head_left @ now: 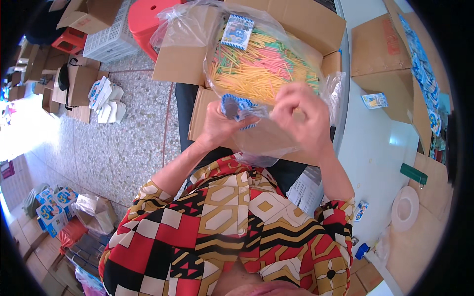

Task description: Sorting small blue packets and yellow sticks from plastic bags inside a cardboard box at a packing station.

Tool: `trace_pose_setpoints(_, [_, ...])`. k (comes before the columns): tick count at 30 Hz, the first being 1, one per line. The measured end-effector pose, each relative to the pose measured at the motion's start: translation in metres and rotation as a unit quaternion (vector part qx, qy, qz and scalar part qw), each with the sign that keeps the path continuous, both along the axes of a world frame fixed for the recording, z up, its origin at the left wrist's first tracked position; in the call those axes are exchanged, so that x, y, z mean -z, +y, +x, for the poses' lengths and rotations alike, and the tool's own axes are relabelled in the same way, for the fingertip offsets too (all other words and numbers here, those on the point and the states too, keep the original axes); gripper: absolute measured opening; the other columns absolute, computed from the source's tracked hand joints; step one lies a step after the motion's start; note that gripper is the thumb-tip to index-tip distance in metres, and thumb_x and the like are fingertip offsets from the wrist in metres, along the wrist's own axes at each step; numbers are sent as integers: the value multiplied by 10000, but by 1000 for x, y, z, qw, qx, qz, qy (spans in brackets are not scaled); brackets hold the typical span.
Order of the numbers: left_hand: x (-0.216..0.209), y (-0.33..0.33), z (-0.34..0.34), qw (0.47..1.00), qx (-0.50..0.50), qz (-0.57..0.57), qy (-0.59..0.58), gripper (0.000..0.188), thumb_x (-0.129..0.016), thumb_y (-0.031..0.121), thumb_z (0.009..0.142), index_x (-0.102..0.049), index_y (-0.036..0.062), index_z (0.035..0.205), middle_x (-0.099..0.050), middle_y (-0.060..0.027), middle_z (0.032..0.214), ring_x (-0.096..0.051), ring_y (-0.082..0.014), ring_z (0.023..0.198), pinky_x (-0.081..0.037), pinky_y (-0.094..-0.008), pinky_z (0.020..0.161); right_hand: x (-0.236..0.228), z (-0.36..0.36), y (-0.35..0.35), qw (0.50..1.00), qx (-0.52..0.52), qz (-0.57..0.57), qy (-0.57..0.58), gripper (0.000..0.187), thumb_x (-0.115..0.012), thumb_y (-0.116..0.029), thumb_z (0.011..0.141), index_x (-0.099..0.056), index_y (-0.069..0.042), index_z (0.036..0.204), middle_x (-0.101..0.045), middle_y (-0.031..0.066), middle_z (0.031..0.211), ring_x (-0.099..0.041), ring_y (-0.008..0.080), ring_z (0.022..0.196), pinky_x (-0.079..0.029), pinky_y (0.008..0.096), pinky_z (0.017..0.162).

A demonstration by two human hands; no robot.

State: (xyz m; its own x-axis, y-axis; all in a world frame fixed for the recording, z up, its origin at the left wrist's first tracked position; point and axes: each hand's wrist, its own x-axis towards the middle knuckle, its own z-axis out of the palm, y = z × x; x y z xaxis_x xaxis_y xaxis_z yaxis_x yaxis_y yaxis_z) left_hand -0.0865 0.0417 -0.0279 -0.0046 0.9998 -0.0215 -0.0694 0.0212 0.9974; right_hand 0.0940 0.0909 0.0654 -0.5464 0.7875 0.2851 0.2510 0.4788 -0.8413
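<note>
My left hand is closed on a small blue-and-white plastic packet, held at the near edge of an opened cardboard box. Right beside the packet, my right hand is curled closed and slightly blurred; what its fingers hold, if anything, is hidden. Inside the box, a clear plastic liner bag holds many thin sticks in yellow, pink and green. On top of the sticks, toward the far left, lies another blue-and-white packet.
A red stool and a white crate stand far left. To the right, a pale tabletop carries a small packet, a cardboard box, a green object and a white ring.
</note>
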Motion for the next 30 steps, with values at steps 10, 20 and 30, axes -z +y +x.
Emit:
trace_pose_setpoints(10, [19, -3, -42, 990, -49, -81, -109, 324, -785, 63, 643, -612, 5, 910, -651, -27, 855, -597, -76, 761, -491, -245, 717, 124, -12, 100, 970, 43, 106, -216, 172, -574, -81, 776, -575, -14, 934, -611, 109, 858, -593, 237, 741, -467, 318, 671])
trace_pose_setpoints(20, [19, 8, -48, 992, -30, -60, -108, 338, -779, 79, 656, -612, -3, 939, -652, -37, 879, -597, -77, 782, -491, -250, 734, 141, -49, 117, 898, -9, 112, -425, 327, -577, -65, 723, -465, -1, 1024, -556, 184, 947, -544, 349, 913, -454, 432, 734])
trace_pose_setpoints(30, [14, 4, -51, 994, -25, -71, -80, 337, -776, 85, 661, -622, 5, 949, -656, -32, 887, -598, -72, 794, -487, -242, 742, 147, -69, 116, 882, -37, 132, -452, 327, -493, 24, 704, -467, 24, 1030, -571, 228, 844, -563, 396, 828, -458, 461, 680])
